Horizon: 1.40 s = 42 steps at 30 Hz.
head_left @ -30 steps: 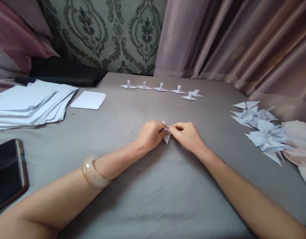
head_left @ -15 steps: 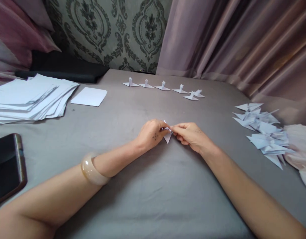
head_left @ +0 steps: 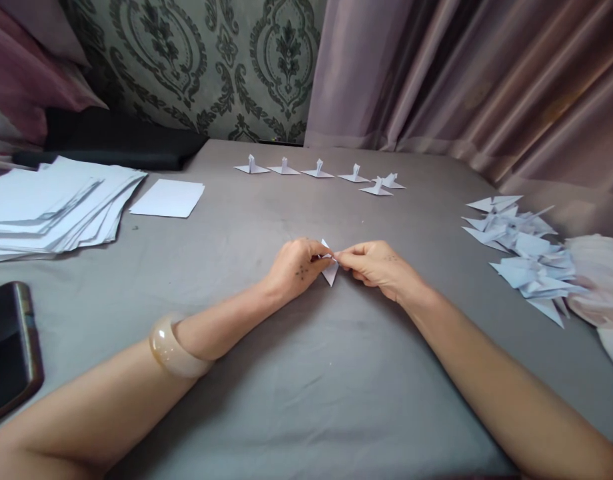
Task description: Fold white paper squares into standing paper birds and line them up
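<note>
While the left hand [head_left: 297, 265] keeps its fingers pinched on the small folded paper [head_left: 329, 274] over the grey cloth [head_left: 316, 407], the right hand [head_left: 379, 268] has flattened from a rounder curl into a close pinch at the paper's edge. Between them, it now appears held from both sides.

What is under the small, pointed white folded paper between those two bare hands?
Smooth grey cloth shows around the small, pointed white folded paper. Whatever lies directly beneath cannot be seen: the paper itself and the left hand cover it.
</note>
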Each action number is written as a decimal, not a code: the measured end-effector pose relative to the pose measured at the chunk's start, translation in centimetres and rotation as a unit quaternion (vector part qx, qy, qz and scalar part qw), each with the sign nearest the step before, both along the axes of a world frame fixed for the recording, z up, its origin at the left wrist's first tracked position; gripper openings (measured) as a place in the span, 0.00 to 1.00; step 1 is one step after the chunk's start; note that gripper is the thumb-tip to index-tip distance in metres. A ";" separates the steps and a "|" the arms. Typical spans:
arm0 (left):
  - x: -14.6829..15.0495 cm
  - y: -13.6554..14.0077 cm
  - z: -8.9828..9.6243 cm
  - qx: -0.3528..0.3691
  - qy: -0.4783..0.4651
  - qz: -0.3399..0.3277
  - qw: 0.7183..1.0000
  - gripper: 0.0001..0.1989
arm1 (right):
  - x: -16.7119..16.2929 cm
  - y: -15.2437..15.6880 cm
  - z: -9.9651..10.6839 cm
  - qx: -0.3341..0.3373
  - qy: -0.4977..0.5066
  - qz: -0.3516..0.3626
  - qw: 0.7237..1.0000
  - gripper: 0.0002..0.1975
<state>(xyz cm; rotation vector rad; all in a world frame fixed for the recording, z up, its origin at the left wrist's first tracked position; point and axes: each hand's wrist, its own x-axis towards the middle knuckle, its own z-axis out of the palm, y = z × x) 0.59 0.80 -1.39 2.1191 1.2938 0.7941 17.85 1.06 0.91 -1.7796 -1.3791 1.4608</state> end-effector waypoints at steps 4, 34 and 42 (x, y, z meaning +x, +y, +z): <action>0.0 -0.1 0.2 -0.002 0.001 0.002 1.000 0.09 | 0.3 0.2 -0.2 -0.001 0.016 0.001 1.000 0.10; 0.2 -0.1 -0.1 -0.054 -0.048 0.031 0.997 0.10 | 1.5 1.1 -0.1 -0.010 0.054 -0.043 0.998 0.10; -0.8 1.8 -1.0 -0.046 -0.115 0.165 0.978 0.12 | 2.4 1.3 -1.0 0.006 0.096 -0.111 0.989 0.08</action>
